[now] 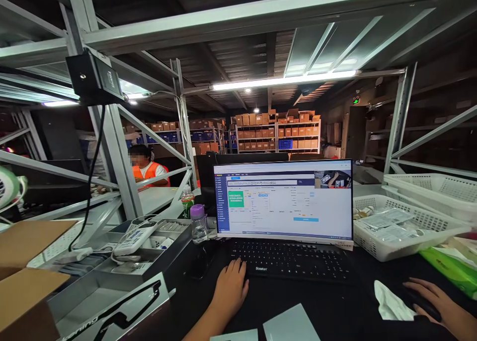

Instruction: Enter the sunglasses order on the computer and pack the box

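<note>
My left hand [230, 286] rests palm-down on the black desk, its fingertips touching the left front edge of the black keyboard [294, 261]. My right hand [436, 299] lies over a dark computer mouse [419, 301] at the right, next to a crumpled white tissue [387, 301]. Behind the keyboard stands a lit monitor [283, 199] showing a software form. Two pale sheets of paper [288, 323] lie on the desk between my arms.
White plastic baskets [402, 241] with packets stand at the right, beside a green pack [450, 266]. A purple-capped bottle [198, 224], a grey tray with a handset [134, 239] and cardboard boxes [26, 271] sit at the left. A person in an orange vest [149, 170] works behind metal racking.
</note>
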The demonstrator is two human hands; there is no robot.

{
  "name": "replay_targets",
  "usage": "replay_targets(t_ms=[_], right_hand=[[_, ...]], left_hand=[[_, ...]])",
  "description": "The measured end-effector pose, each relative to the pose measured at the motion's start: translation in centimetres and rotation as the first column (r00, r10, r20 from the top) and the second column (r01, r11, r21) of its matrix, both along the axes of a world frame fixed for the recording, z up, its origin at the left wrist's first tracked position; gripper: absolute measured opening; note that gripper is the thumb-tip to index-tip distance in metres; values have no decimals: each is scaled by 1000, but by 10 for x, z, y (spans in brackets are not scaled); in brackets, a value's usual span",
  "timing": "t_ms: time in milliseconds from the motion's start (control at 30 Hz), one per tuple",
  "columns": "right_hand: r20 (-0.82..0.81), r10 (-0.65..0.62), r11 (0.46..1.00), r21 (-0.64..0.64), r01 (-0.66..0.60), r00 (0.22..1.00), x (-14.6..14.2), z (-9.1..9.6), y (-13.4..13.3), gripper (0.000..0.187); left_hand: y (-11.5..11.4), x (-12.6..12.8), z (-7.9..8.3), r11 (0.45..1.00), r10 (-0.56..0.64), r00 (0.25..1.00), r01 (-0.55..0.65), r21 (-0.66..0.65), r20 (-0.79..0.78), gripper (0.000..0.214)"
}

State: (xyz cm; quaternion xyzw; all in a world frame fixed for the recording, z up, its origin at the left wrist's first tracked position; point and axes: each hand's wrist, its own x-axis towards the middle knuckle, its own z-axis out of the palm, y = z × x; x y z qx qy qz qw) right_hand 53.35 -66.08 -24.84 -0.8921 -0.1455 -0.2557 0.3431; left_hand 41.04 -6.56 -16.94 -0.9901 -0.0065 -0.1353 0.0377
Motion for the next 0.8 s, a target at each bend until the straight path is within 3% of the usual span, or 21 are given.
replay_targets(t_ms=[400, 800], right_hand=[[20, -21, 999, 31, 20, 1000, -11, 15, 9, 37], [38, -4, 999, -47, 6, 999, 13, -9, -7, 37]], left_hand=[[2, 1, -5, 1000, -11, 999, 11, -3, 30, 48], [-1, -4, 1, 1000, -3, 1000, 3, 4, 18, 47]])
